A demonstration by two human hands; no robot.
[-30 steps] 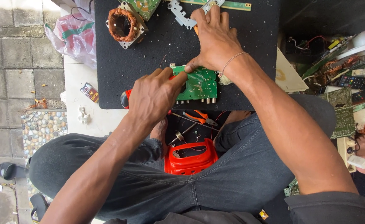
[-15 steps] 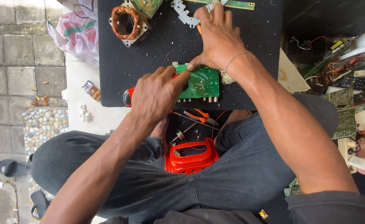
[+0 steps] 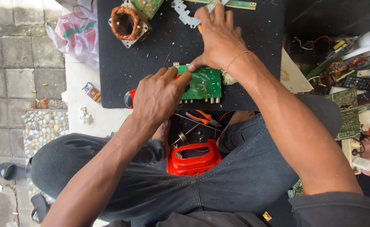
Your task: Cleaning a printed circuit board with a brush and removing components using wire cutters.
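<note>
Lying near the front edge of the black foam mat (image 3: 151, 67), the small green rectangular circuit board (image 3: 204, 84) is pinched by both hands: left hand (image 3: 159, 94) fingers curled on its left end, also gripping a red-handled tool (image 3: 130, 97); right hand (image 3: 218, 38) fingertips pressing its top edge. Orange-handled pliers (image 3: 202, 117) and a red plastic stool (image 3: 193, 157) sit below.

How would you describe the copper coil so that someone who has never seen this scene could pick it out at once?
Start at the black mat on the work surface and go to its top left corner. There sits the copper coil, a ring of reddish-brown wire in a pale square frame. Unlike the flat green board under the hands, it is round, hollow and copper-coloured.
</note>
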